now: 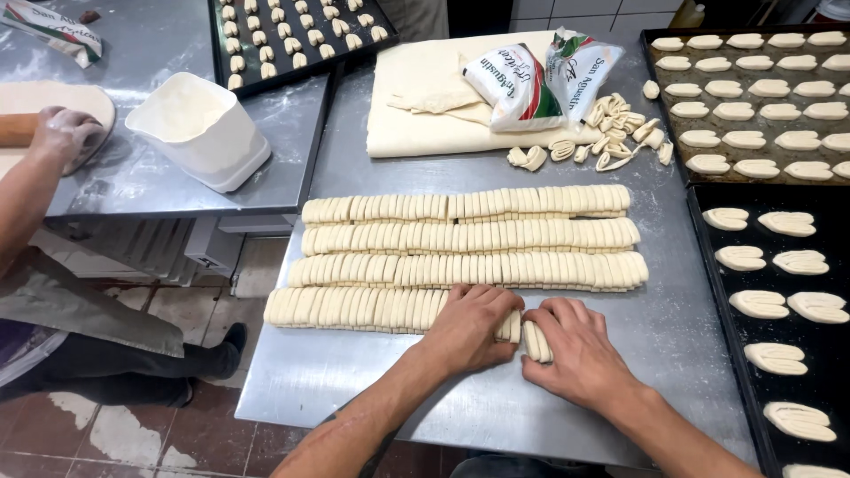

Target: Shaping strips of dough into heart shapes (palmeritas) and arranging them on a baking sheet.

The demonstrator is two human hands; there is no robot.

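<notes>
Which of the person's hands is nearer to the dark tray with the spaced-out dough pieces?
Right. The right hand rests on the sliced dough row on the side toward the dark tray; the left hand sits farther from it.

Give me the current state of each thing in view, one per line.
Left hand: gripping dough slices at the front row's right end.
Right hand: holding separated slices.
Front dough row: sliced, packed upright.
Black tray: partly filled with shaped pieces.
White tub: open, tilted.
Flour bags: lying on folded dough.
</notes>
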